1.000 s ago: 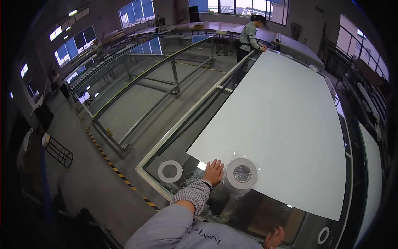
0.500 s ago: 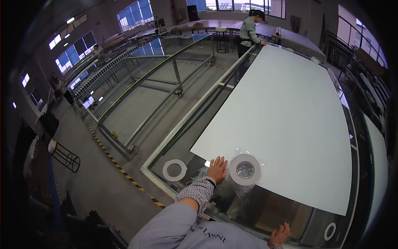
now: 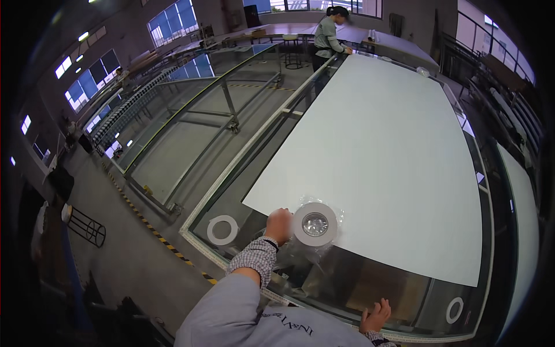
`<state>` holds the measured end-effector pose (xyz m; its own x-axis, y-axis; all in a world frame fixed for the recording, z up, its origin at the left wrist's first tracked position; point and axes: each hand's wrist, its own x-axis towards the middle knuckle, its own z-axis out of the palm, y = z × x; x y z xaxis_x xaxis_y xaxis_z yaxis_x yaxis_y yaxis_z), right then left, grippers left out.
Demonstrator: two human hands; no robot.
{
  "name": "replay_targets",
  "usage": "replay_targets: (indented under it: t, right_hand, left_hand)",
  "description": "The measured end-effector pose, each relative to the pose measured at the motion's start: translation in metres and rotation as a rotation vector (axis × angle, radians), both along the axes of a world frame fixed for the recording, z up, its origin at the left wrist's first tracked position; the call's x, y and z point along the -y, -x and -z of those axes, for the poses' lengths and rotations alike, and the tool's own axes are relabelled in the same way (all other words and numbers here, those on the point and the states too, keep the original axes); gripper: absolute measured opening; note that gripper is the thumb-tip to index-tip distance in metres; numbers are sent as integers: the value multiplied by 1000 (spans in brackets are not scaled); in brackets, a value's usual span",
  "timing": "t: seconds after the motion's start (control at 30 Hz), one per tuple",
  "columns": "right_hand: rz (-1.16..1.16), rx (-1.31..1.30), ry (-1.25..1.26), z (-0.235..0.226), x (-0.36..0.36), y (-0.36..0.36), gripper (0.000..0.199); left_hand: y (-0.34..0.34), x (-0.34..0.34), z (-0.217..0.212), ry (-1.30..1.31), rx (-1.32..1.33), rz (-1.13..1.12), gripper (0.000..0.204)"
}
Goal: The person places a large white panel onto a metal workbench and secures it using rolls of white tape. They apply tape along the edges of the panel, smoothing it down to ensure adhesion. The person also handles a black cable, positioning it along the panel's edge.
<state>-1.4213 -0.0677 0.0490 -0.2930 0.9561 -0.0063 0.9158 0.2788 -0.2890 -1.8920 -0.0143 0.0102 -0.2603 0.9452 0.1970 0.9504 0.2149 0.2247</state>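
Observation:
My left hand (image 3: 280, 225) is smeared by motion at the near left edge of a large white sheet (image 3: 376, 162), so its fingers cannot be made out. Close on its right, a thick white roll of tape (image 3: 315, 206) lies flat with crumpled clear plastic wrap (image 3: 340, 217) around it, partly over the sheet's edge. My right hand (image 3: 376, 316) rests at the near edge of the glass-topped table (image 3: 257, 169), fingers spread and holding nothing. A thinner white ring, like a tape roll (image 3: 223, 218), lies on the glass left of my left hand.
Another white ring (image 3: 449, 312) lies near the right corner. A co-worker (image 3: 328, 37) stands at the table's far left corner, one hand on the sheet. A metal-framed glass rack (image 3: 228, 101) stands left; a stool (image 3: 87, 225) and striped floor tape (image 3: 147, 222) are nearer.
The whole view has shifted, so things sit further left and higher. My left hand, earlier flat with fingers stretched beside the tape roll, is now blurred. My right hand stays near the table edge.

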Motion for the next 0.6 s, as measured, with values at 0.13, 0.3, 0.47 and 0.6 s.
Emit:
replay_targets:
  t: [0.13,0.3,0.47,0.6]
  right_hand:
    - [6,-42,6,-2,3,0,42]
    - [-52,-63,29,-4,-2,-1,47]
    - [-36,-55,39,3,-3,-10,47]
    - [-27,-59,31,-1,-5,-10,48]
  left_hand:
    - [-3,-6,-9,18,23,1,48]
    - [6,-2,6,-5,-23,-8,49]
    - [2,-4,1,-13,-9,-1,49]
    - [1,-10,2,-7,4,18,47]
